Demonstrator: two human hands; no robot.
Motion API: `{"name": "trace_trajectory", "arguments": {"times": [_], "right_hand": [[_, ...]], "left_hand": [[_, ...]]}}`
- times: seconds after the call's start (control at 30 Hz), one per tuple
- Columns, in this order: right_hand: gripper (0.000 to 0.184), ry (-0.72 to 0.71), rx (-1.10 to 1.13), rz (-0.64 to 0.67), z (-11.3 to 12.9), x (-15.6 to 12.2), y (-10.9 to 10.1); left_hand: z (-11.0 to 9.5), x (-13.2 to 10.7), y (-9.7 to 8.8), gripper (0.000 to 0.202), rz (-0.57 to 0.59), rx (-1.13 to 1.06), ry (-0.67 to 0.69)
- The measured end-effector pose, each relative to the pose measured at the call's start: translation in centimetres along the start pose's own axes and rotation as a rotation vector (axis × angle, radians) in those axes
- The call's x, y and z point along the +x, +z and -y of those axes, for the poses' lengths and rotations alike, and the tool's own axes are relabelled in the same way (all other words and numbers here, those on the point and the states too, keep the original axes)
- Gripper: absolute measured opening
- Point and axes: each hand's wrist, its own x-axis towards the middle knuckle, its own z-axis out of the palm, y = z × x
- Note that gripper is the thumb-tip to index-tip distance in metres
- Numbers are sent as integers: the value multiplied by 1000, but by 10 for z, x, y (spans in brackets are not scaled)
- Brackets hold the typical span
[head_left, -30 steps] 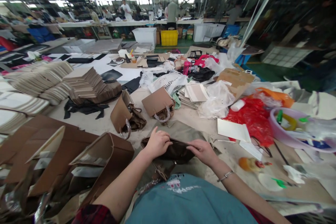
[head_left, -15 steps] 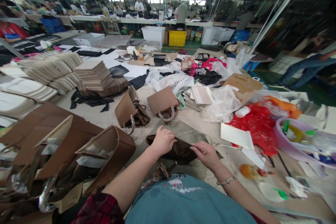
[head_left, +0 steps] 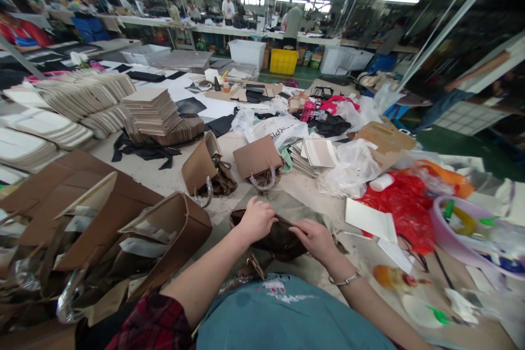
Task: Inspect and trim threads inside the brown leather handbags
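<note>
A dark brown bag (head_left: 279, 238) lies on the table right in front of me, on an olive cloth (head_left: 283, 203). My left hand (head_left: 257, 220) rests on its upper rim with the fingers curled over the edge. My right hand (head_left: 314, 239) grips the rim from the right side, fingers bent down on the leather. A silver bracelet (head_left: 345, 280) sits on my right wrist. Two tan bags with wrapped handles, one (head_left: 205, 168) on the left and one (head_left: 259, 159) beside it, stand just beyond my hands.
Brown bags (head_left: 164, 235) pile up at my left. Stacks of tan panels (head_left: 151, 112) fill the left of the table. Plastic wrap (head_left: 353, 167), a red bag (head_left: 400, 202), a lilac basin (head_left: 459, 238) and an orange bottle (head_left: 389, 278) lie right. People work at far tables.
My view has drifted slightly, so the scene sits a little more to the right. Both hands stay on the dark bag's rim with barely any shift.
</note>
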Motion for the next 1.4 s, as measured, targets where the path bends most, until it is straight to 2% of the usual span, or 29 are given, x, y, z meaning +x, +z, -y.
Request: {"name": "trace_trajectory", "arguments": {"times": [0.23, 0.37, 0.47, 0.63, 0.77, 0.87, 1.03, 1.2, 1.4], "right_hand": [[36, -31, -67, -60, 2, 0, 2], [33, 6, -36, -20, 1, 0, 0], [42, 45, -45, 8, 3, 4, -1], [30, 13, -79, 68, 10, 16, 1], [32, 15, -137, 100, 11, 21, 1], [32, 5, -173, 100, 10, 21, 1], [33, 8, -185, 70, 5, 18, 3], [36, 1, -186, 58, 4, 18, 4], [39, 2, -185, 42, 7, 17, 3]], "left_hand": [[1, 0, 2, 16, -14, -4, 19], [2, 1, 2, 15, -13, -9, 11], [2, 2, 2, 13, 1, -24, 22], [3, 3, 4, 10, 9, -31, 26], [4, 5, 5, 12, 9, -32, 28], [8, 7, 0, 13, 50, -31, 53], [23, 8, -18, 19, 160, -44, 169], [28, 4, -29, 19, 128, 11, 103], [22, 5, -22, 22, 92, 68, 25]]}}
